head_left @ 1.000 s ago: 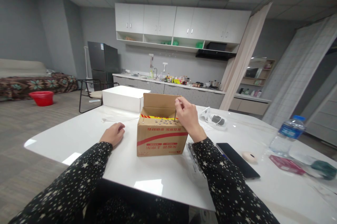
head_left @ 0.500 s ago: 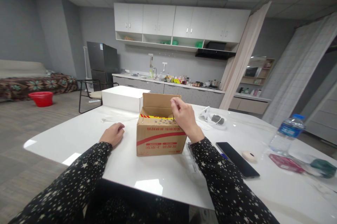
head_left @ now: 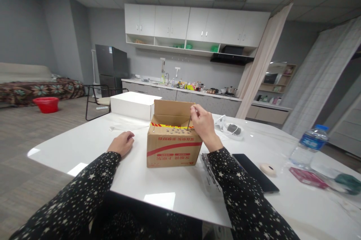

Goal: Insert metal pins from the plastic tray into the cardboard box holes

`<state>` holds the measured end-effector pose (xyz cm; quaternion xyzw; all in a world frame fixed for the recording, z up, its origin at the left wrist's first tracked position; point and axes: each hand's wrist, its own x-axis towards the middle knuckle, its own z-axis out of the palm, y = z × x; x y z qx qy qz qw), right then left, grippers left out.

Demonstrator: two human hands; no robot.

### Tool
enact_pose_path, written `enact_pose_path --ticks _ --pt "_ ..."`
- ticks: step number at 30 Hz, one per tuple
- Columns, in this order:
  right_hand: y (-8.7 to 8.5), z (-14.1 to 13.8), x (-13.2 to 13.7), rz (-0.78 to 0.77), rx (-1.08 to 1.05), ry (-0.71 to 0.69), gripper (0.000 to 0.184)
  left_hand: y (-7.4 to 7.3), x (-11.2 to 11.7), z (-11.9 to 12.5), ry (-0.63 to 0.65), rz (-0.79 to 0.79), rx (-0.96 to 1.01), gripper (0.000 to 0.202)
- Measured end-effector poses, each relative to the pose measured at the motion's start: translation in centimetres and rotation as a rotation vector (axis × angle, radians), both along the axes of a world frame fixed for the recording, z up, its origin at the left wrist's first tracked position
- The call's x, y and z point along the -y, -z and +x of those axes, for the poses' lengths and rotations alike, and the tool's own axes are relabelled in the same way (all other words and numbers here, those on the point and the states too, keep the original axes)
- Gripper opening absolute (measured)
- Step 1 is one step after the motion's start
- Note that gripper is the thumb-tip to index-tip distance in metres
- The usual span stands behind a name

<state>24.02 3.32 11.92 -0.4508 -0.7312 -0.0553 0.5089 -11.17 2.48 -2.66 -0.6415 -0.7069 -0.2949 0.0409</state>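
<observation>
A brown cardboard box point(head_left: 175, 150) with red print stands on the white table with its back flap point(head_left: 173, 108) raised. Several small round metal pieces, like screw heads point(head_left: 176, 131), dot its top panel. Above the right end of that panel, my right hand point(head_left: 203, 121) is closed in a pinch on a thin, dark metal rod point(head_left: 188, 123). The rod points down, its lower end at the panel among the metal pieces; its kind is unclear. Left of the box, my left hand point(head_left: 122, 143) rests on the table, fingers loosely bent, holding nothing.
Shiny slim metal pieces point(head_left: 211, 172) lie beside my right forearm. Farther right are a black phone point(head_left: 261, 176), a beige round case point(head_left: 267, 169), a water bottle point(head_left: 308, 146) and a pink packet point(head_left: 307, 178). Behind stand a white box point(head_left: 132, 104) and a white corded device point(head_left: 232, 130).
My right hand has shifted slightly right, and more of the rod shows. The metal pieces by my right forearm are more exposed. My left hand stays in place on the table.
</observation>
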Motion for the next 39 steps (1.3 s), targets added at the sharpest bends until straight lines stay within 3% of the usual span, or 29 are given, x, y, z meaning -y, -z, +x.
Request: enact_pose_path --ticks 14,30,39 --pt "-0.1 -1.1 1.1 0.051 0.075 -0.102 0.028 0.2 -0.2 -0.3 0.0 0.004 -0.012 0.035" --pt "0.0 -0.2 0.2 0.031 0.027 -0.031 0.027 0.1 -0.2 -0.2 -0.005 -0.03 -0.012 0.037" --pt "0.0 -1.7 1.5 0.036 0.082 -0.068 0.027 0.2 -0.3 -0.3 0.0 -0.017 -0.019 0.038"
